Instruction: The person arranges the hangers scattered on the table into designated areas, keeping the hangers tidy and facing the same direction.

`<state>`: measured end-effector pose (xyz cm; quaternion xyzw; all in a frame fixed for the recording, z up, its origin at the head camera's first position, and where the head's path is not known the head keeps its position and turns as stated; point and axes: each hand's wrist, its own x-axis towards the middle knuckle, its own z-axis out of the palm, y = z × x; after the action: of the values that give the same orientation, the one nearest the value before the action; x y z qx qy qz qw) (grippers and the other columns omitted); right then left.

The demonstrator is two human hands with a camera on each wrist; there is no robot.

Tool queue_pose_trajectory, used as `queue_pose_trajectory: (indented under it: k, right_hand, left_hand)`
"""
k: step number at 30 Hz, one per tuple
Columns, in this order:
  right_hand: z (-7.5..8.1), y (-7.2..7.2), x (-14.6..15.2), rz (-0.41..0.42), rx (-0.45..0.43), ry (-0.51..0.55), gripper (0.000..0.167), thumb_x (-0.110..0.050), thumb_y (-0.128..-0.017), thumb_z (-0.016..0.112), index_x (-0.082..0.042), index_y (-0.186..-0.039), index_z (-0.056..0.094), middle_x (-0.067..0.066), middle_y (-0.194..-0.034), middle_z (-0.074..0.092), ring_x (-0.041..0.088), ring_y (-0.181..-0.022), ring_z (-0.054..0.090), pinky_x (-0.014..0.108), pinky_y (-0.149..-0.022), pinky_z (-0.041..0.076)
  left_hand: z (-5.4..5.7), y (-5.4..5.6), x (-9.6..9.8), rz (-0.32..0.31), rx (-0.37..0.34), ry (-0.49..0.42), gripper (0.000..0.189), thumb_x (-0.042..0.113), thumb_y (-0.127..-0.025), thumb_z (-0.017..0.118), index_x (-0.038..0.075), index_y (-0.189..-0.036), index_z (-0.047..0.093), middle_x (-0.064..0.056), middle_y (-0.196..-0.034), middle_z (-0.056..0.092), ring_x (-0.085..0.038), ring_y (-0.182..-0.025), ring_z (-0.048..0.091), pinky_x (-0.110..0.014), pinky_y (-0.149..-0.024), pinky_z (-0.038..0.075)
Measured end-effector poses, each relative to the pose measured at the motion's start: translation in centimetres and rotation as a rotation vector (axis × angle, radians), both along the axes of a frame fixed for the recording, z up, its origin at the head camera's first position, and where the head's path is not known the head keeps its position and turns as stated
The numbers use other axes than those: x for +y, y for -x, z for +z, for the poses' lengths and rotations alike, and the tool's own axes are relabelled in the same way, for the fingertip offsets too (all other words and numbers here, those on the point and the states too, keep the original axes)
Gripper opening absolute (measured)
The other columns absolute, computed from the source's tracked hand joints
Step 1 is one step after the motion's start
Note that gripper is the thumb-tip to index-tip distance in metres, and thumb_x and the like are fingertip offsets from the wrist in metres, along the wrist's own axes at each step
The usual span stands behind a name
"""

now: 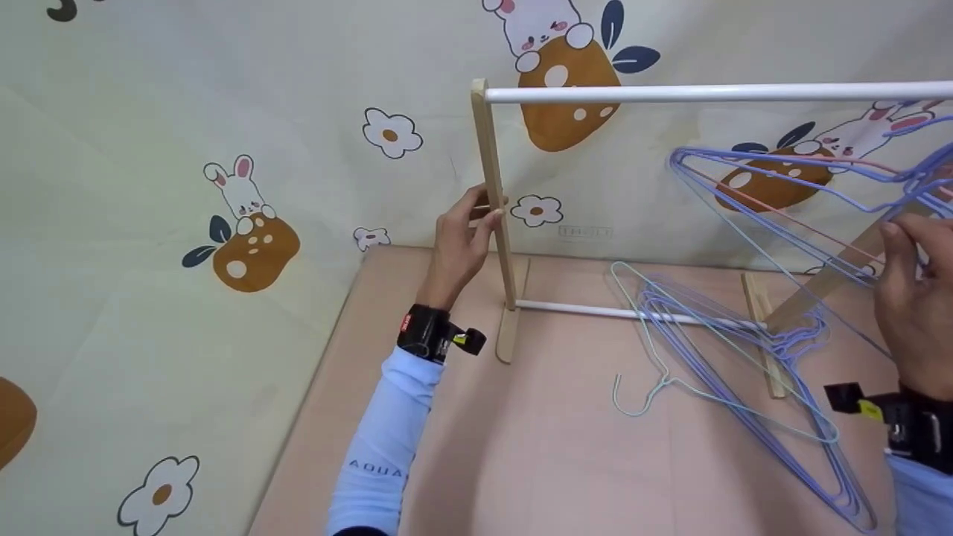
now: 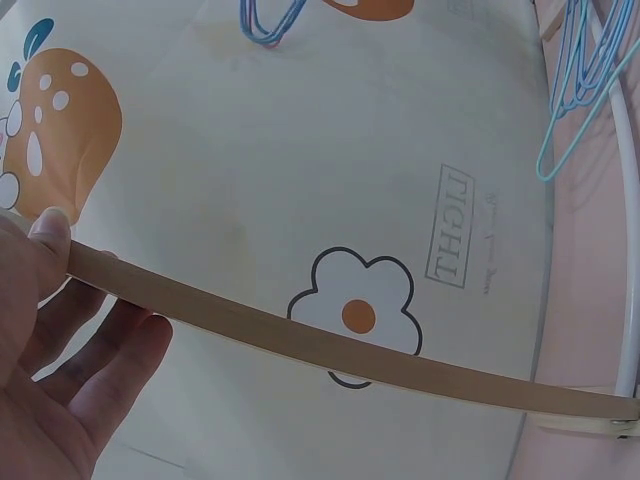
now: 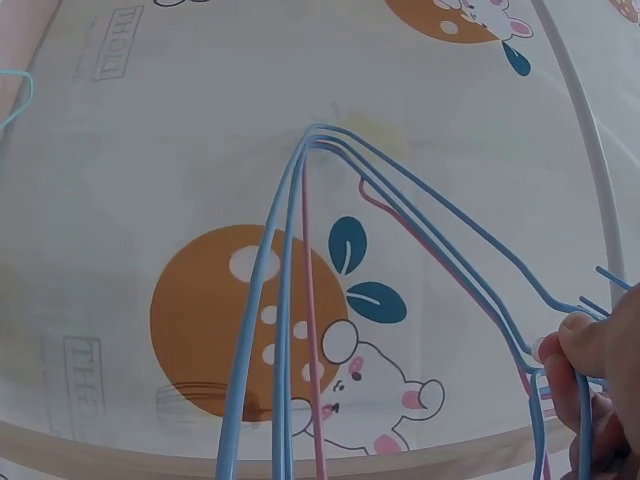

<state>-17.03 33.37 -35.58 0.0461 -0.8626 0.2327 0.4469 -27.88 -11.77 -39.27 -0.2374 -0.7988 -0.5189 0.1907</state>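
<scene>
A clothes rack has a white top bar (image 1: 692, 93) and a pale wooden upright (image 1: 491, 156). My left hand (image 1: 461, 246) grips that upright about midway down; in the left wrist view the thumb (image 2: 52, 235) lies on one side and the fingers on the other. On the right, my right hand (image 1: 923, 320) holds a bunch of blue wire hangers (image 3: 312, 138) near their necks, with a pink hanger (image 3: 308, 260) among them. The bunch is raised, its corner pointing left, below the top bar. Part of the right hand runs out of the head view.
More blue hangers (image 1: 789, 342) lie in a pile over the rack's lower bar (image 1: 573, 308), with a pale green hanger (image 1: 666, 381) on top. The rack's feet (image 1: 508, 339) stand on a pinkish surface (image 1: 566, 447). Behind hangs a rabbit-print backdrop (image 1: 320, 112).
</scene>
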Motion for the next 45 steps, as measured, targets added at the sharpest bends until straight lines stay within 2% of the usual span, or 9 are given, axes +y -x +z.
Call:
queue_pose_trajectory:
  k: [3,7,10,16,22,26,33,36,45]
  right_hand:
    - [0.5,0.2,0.3,0.050,0.044,-0.013,0.031,-0.011,-0.108,0.050,0.014,-0.109,0.066,0.032,-0.113,0.062,0.041,-0.109,0.057,0.034,-0.102,0.038]
    - [0.8,0.3,0.3,0.091,0.067,0.006,0.026,-0.004,-0.107,0.049,0.017,-0.113,0.063,0.028,-0.131,0.056,0.030,-0.137,0.045,0.037,-0.115,0.034]
    - [0.9,0.5,0.2,0.080,0.056,0.009,0.028,-0.007,-0.108,0.047,0.016,-0.117,0.062,0.028,-0.132,0.055,0.031,-0.135,0.047,0.035,-0.114,0.037]
    - [1.4,1.0,0.2,0.041,0.048,-0.018,0.034,-0.013,-0.110,0.046,0.015,-0.115,0.064,0.032,-0.126,0.055,0.039,-0.128,0.050,0.038,-0.112,0.038]
    - [1.4,1.1,0.2,0.035,0.086,-0.006,0.028,-0.010,-0.109,0.047,0.013,-0.114,0.061,0.026,-0.129,0.053,0.039,-0.126,0.049,0.037,-0.111,0.038]
    - [1.8,0.9,0.3,0.029,0.066,0.001,0.032,-0.015,-0.110,0.046,0.013,-0.119,0.060,0.031,-0.123,0.053,0.042,-0.122,0.050,0.034,-0.109,0.039]
    - [2.1,0.9,0.5,0.005,0.048,-0.015,0.036,-0.018,-0.111,0.043,0.008,-0.128,0.060,0.032,-0.128,0.054,0.042,-0.125,0.052,0.029,-0.108,0.038]
    - [2.3,1.1,0.5,0.005,0.069,-0.017,0.035,-0.018,-0.111,0.044,0.007,-0.127,0.062,0.031,-0.126,0.057,0.044,-0.121,0.054,0.024,-0.106,0.037]
    - [2.5,1.2,0.4,0.005,0.061,-0.027,0.035,-0.017,-0.111,0.044,0.010,-0.123,0.063,0.031,-0.123,0.053,0.042,-0.122,0.050,0.025,-0.106,0.038]
  left_hand:
    - [0.1,0.0,0.0,0.004,-0.007,0.004,0.032,0.009,-0.105,0.057,-0.005,-0.135,0.057,-0.013,-0.117,0.067,-0.022,-0.106,0.067,-0.027,-0.086,0.058]
    - [0.1,0.0,0.0,0.000,-0.013,0.002,0.032,0.009,-0.105,0.057,-0.003,-0.135,0.057,-0.013,-0.118,0.067,-0.022,-0.107,0.067,-0.027,-0.086,0.058]
    - [0.1,0.0,-0.1,-0.002,-0.014,-0.004,0.032,0.009,-0.105,0.057,-0.003,-0.135,0.057,-0.014,-0.118,0.067,-0.023,-0.107,0.066,-0.028,-0.087,0.058]
    - [0.1,-0.1,-0.1,-0.003,-0.017,-0.011,0.032,0.010,-0.105,0.058,-0.003,-0.134,0.058,-0.014,-0.118,0.067,-0.025,-0.107,0.067,-0.028,-0.087,0.058]
    - [0.1,-0.2,-0.1,-0.006,-0.019,-0.007,0.033,0.011,-0.105,0.058,-0.001,-0.135,0.058,-0.013,-0.119,0.067,-0.024,-0.106,0.067,-0.028,-0.087,0.058]
    - [0.0,-0.1,-0.1,0.002,-0.013,0.002,0.032,0.011,-0.105,0.057,-0.002,-0.135,0.057,-0.013,-0.118,0.067,-0.022,-0.105,0.067,-0.027,-0.085,0.058]
    - [-0.1,-0.1,-0.1,0.007,-0.028,0.003,0.032,0.010,-0.105,0.057,-0.002,-0.135,0.058,-0.013,-0.117,0.066,-0.022,-0.106,0.066,-0.026,-0.086,0.058]
    - [-0.1,-0.1,-0.1,0.012,-0.033,0.008,0.032,0.010,-0.105,0.057,-0.002,-0.135,0.058,-0.013,-0.118,0.066,-0.022,-0.106,0.066,-0.026,-0.086,0.058]
    - [0.0,-0.1,-0.1,0.018,-0.024,0.009,0.032,0.008,-0.105,0.058,-0.005,-0.134,0.057,-0.014,-0.118,0.066,-0.024,-0.106,0.066,-0.027,-0.087,0.058]
